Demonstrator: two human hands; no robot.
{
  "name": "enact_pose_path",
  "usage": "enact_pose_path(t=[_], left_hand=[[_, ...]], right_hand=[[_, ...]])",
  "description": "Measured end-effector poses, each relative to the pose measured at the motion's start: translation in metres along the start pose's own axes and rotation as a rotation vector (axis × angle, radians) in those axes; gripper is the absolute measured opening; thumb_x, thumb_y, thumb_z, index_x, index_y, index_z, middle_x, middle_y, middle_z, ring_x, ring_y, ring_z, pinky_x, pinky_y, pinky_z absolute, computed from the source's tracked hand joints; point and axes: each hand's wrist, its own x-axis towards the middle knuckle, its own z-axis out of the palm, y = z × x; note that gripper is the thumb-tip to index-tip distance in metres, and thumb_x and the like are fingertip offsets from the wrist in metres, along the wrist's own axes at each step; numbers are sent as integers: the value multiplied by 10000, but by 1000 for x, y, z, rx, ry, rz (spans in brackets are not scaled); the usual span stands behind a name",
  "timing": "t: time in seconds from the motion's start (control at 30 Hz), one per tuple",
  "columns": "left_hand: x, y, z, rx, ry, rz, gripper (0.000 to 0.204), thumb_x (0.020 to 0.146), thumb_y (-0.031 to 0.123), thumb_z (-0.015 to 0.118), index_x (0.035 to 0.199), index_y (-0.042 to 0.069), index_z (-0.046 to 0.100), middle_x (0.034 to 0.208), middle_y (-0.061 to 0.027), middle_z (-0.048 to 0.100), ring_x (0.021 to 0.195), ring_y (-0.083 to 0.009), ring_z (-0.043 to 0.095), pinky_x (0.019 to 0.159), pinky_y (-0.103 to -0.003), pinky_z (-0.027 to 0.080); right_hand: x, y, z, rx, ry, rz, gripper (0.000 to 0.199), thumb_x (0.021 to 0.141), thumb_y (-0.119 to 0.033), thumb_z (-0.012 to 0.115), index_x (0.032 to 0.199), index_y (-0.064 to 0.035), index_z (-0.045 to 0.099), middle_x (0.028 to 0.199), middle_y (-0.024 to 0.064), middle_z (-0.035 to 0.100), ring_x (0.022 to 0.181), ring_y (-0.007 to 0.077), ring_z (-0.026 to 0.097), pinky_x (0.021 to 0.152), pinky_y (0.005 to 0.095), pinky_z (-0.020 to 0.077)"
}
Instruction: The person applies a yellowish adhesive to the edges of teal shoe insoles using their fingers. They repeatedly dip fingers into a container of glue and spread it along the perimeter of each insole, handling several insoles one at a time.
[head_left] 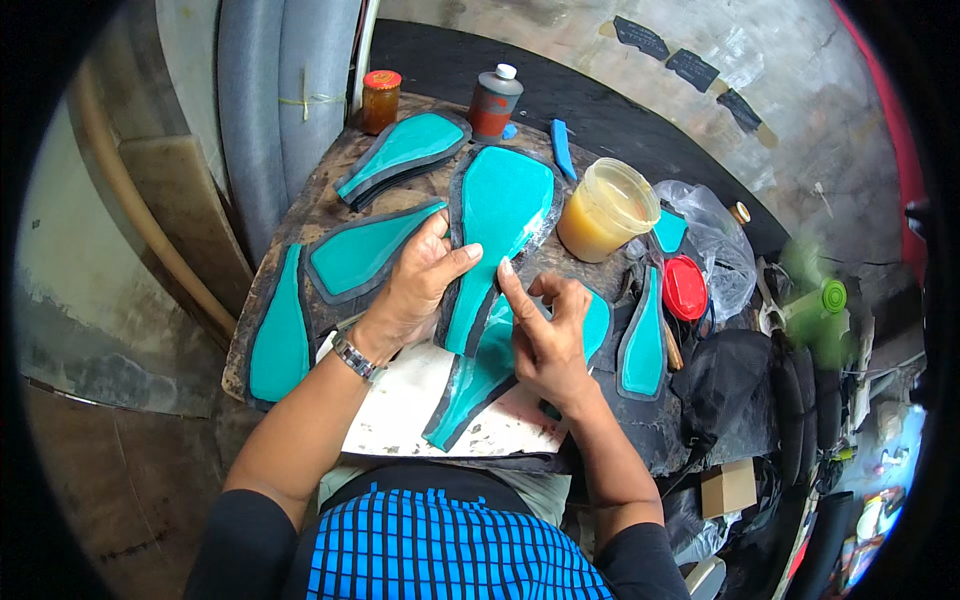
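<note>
Teal insole piece [497, 225] with a dark rim lies mid-bench, my left hand [415, 285] closed on its edge, my right hand [545, 335] loosely curled, forefinger pressing its narrow end. Open tub [605, 210] of amber glue just right; bottle [493, 100] and orange-lidded jar [380, 100] behind.

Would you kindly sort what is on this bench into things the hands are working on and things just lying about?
In hand:
- left hand holding the teal insole piece
- right hand touching it, above a second teal piece

Lying about:
- tub of yellow glue
- grey bottle
- orange jar
- red lid
- plastic bag
</note>
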Motion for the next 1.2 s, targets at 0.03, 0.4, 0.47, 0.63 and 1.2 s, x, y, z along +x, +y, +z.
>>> enact_pose_path(t=[0.03,0.4,0.47,0.63,1.2], left_hand=[[0,0,-1,0,-4,18,429,960,70,545,1346,-22,383,1223,-129,593,1114,-136,580,968,-287,483],[1,-3,-3,20,-15,4,450,962,89,563,1359,-13,377,1244,-128,582,1106,-131,580,957,-280,485],[2,-4,-2,46,-2,10,464,959,86,566,1363,-18,362,1224,-132,588,1070,-127,594,913,-271,510],[1,-2,-1,39,-26,28,439,963,80,555,1350,-16,371,1217,-130,594,1071,-127,595,910,-273,511],[3,-5,-4,50,12,36,409,972,85,540,1340,-9,390,1183,-124,612,1019,-120,617,859,-267,530]], right_hand=[[0,-1,2,-18,13,-33,700,635,-33,628,1311,-213,630,960,86,469,905,230,471,880,406,345],[-4,5,1,-188,106,-203,661,629,-40,614,1257,-239,669,961,50,446,878,177,487,893,409,334],[-4,6,2,-136,90,-415,660,634,-39,609,1262,-235,666,962,48,444,876,171,484,894,405,335],[2,13,-2,-208,205,-151,683,646,-45,612,1284,-287,643,948,41,435,873,178,474,871,404,323],[-1,-3,5,-47,-4,-212,739,655,-14,686,1271,-416,625,883,23,377,812,171,442,847,405,328]])
